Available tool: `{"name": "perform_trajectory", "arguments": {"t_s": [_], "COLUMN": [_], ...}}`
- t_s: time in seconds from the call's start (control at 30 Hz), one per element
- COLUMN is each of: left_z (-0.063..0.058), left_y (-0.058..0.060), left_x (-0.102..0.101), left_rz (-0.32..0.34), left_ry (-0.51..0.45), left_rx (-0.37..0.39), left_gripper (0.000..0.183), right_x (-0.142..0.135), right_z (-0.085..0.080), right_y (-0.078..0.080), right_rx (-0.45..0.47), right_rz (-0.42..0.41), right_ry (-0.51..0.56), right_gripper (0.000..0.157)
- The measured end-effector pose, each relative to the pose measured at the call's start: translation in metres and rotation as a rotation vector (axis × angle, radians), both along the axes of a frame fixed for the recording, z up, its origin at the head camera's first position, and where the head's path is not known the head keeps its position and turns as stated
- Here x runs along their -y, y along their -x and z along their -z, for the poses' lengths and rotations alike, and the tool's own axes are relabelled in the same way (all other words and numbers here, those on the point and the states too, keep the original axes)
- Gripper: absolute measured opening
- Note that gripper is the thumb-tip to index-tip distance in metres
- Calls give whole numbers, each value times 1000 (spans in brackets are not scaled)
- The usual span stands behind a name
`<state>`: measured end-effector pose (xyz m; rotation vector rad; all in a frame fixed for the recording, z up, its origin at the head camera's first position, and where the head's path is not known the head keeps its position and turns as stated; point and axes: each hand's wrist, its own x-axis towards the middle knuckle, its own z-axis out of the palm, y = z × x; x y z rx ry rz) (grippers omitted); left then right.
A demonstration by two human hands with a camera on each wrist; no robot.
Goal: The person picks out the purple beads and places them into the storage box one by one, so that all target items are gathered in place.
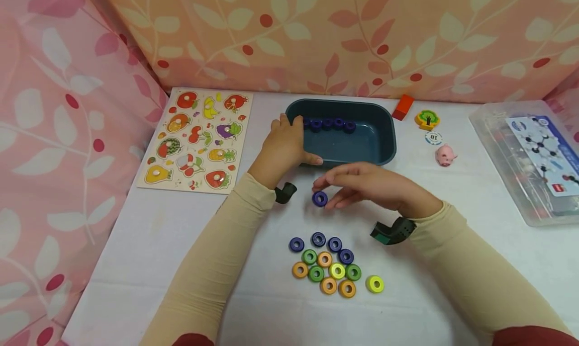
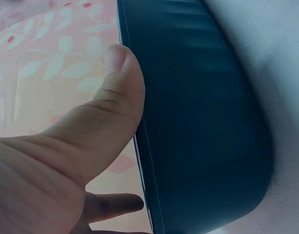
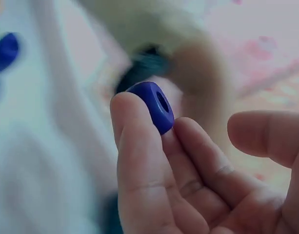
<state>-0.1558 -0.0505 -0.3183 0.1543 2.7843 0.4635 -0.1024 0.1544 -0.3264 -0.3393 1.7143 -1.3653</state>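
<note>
My left hand (image 1: 284, 142) holds the left end of a dark teal plastic tub (image 1: 357, 147). In the left wrist view its thumb (image 2: 122, 92) lies against the tub's rim. Inside the tub, several purple ring beads (image 1: 338, 123) sit along the back. My right hand (image 1: 373, 185), in front of the tub, pinches one purple ring bead (image 1: 319, 199) at its fingertips. The right wrist view shows that bead (image 3: 156, 105) between the fingers, with the thumb held apart. Below lies a loose group of ring beads: purple (image 1: 334, 244), green (image 1: 316, 273), orange (image 1: 300, 270) and yellow (image 1: 374, 284).
A wooden fruit puzzle board (image 1: 199, 140) lies left of the tub. To its right are a red block (image 1: 403, 107), a tree piece (image 1: 427, 119), a round token (image 1: 433, 138) and a pink pig (image 1: 445, 155). A clear plastic case (image 1: 511, 165) stands far right.
</note>
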Motion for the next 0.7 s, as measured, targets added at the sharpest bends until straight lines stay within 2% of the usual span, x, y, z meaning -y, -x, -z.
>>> {"name": "perform_trajectory", "arguments": {"t_s": [0.13, 0.27, 0.37, 0.47, 0.57, 0.7], "left_z": [0, 0, 1, 1, 1, 1], "left_y": [0, 0, 0, -1, -1, 0], "left_x": [1, 1, 1, 0, 0, -1], "left_rz": [5, 1, -3, -3, -5, -10], "left_ry": [-5, -7, -1, 3, 4, 4], "left_rx": [10, -1, -7, -6, -2, -1], "left_gripper": [118, 118, 118, 118, 117, 117], "right_x": [-11, -9, -1, 8, 17, 27], "right_z": [-24, -30, -21, -7, 7, 20], "right_y": [20, 51, 76, 95, 106, 113], "right_rx": [-68, -56, -5, 71, 136, 200], "right_rz": [140, 298, 377, 434, 466, 484], "right_ry": [23, 44, 38, 21, 3, -27], "right_gripper": [49, 51, 51, 50, 48, 48]}}
